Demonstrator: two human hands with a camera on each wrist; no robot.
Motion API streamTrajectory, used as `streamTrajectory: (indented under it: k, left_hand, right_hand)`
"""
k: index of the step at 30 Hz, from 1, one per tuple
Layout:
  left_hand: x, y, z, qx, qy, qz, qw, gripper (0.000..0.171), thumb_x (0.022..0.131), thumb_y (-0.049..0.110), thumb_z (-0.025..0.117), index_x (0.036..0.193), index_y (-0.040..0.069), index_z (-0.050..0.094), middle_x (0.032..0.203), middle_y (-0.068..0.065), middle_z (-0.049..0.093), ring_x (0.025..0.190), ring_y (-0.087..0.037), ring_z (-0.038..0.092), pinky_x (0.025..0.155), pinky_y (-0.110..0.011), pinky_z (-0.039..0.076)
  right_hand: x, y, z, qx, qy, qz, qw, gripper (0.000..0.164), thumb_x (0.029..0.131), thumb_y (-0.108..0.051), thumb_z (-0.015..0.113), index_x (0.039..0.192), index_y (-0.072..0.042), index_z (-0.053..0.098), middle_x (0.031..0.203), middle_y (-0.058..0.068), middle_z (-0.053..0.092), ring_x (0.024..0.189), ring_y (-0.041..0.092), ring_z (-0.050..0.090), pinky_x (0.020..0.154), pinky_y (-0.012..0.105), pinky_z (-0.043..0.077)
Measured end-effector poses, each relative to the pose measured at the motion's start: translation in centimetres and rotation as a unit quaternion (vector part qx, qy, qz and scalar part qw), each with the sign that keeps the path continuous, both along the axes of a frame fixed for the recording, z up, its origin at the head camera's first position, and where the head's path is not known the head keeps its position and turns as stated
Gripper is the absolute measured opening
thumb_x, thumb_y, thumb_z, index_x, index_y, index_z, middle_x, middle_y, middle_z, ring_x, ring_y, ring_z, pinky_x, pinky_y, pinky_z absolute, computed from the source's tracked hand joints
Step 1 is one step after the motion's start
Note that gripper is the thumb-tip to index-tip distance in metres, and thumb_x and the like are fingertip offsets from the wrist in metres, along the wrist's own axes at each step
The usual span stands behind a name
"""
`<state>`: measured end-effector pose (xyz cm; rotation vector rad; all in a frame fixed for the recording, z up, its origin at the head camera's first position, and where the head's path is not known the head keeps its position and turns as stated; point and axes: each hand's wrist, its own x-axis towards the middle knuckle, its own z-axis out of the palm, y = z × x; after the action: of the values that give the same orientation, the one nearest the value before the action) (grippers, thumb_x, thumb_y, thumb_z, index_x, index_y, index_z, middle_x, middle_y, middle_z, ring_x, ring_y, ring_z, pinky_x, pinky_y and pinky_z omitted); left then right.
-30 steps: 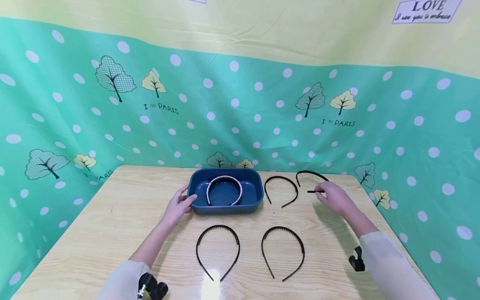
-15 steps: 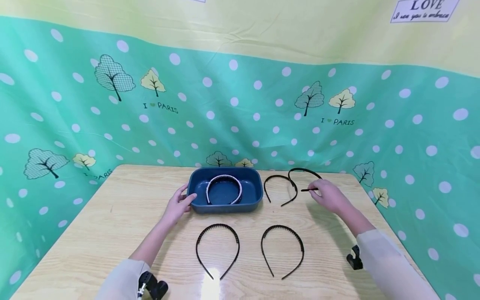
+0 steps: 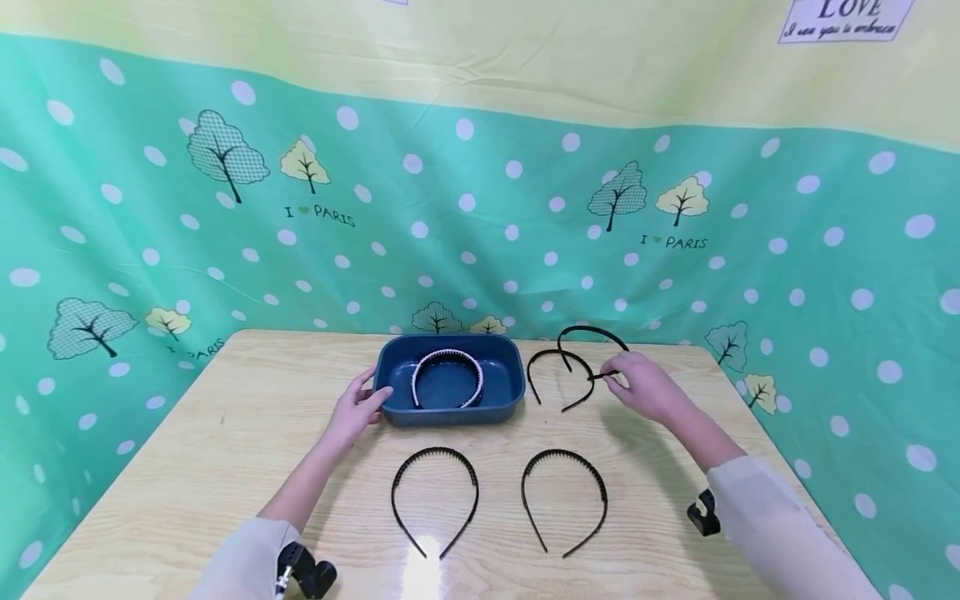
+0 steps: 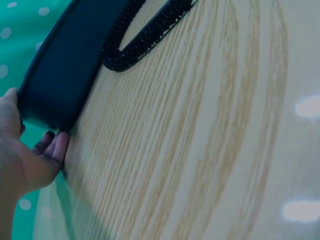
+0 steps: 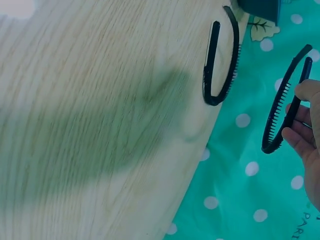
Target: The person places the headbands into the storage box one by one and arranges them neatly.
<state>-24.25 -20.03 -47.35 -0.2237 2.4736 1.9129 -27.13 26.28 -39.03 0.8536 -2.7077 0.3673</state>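
Note:
A dark blue rectangular bin (image 3: 390, 419) stands at the back of the table, with a light-coloured headband (image 3: 416, 387) and a dark toothed one inside. My left hand (image 3: 358, 412) grips the bin's left end, thumb near the rim; in the left wrist view the fingers (image 4: 61, 147) are at its lower edge. My right hand (image 3: 647, 387) pinches a black toothed headband (image 5: 274, 120) by one arm, raised above the table. In the head view it overlaps another black headband (image 3: 534, 375) lying right of the bin.
Two more black toothed headbands lie on the wooden table (image 3: 225, 467) in front: one at left (image 3: 395, 492), one at right (image 3: 604, 492). A green dotted curtain (image 3: 465, 200) hangs right behind the table's back edge.
My right hand has moved left with the headband, from the table's back right to over the one beside the bin. My left hand stays at the bin.

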Motion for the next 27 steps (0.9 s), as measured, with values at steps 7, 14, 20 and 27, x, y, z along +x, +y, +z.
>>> streamTrajectory:
  k: [7, 14, 20, 27]
  left_hand:
    - [0.1, 0.1, -0.1, 0.005, 0.005, 0.000, 1.0000, 0.067, 0.092, 0.037, 0.058, 0.147, 0.014, 0.028, 0.134, -0.027, 0.046, 0.105, -0.024, 0.057, 0.080, -0.030, 0.054]
    - [0.2, 0.0, 0.1, 0.004, 0.005, -0.005, 1.0000, 0.069, 0.092, 0.039, 0.057, 0.148, 0.014, 0.026, 0.136, -0.027, 0.044, 0.109, -0.027, 0.056, 0.082, -0.032, 0.054]
    - [0.2, 0.0, 0.2, 0.005, 0.008, -0.004, 1.0000, 0.068, 0.092, 0.039, 0.057, 0.148, 0.014, 0.027, 0.135, -0.027, 0.045, 0.107, -0.024, 0.056, 0.081, -0.030, 0.054]
    - [0.2, 0.0, 0.1, 0.001, 0.006, -0.002, 1.0000, 0.066, 0.093, 0.038, 0.057, 0.147, 0.014, 0.028, 0.135, -0.026, 0.046, 0.108, -0.026, 0.056, 0.081, -0.031, 0.054]
  right_hand:
    - [0.0, -0.8, -0.2, -0.003, 0.004, 0.014, 1.000, 0.011, 0.086, -0.005, 0.064, 0.097, -0.004, 0.065, 0.095, 0.009, 0.066, 0.094, 0.029, 0.060, 0.083, 0.044, 0.050]
    - [0.0, -1.3, -0.2, -0.004, 0.006, 0.026, 1.000, 0.011, 0.086, -0.007, 0.063, 0.097, -0.004, 0.065, 0.095, 0.009, 0.066, 0.095, 0.028, 0.061, 0.084, 0.043, 0.051]
    - [-0.1, -1.7, -0.3, -0.011, 0.018, 0.033, 0.999, 0.010, 0.086, -0.006, 0.064, 0.096, -0.005, 0.065, 0.093, 0.008, 0.066, 0.092, 0.026, 0.061, 0.082, 0.042, 0.051]
    - [-0.1, -2.4, -0.5, -0.005, 0.026, 0.040, 0.999, 0.010, 0.086, -0.005, 0.065, 0.096, -0.005, 0.066, 0.093, 0.007, 0.066, 0.092, 0.025, 0.061, 0.082, 0.041, 0.051]
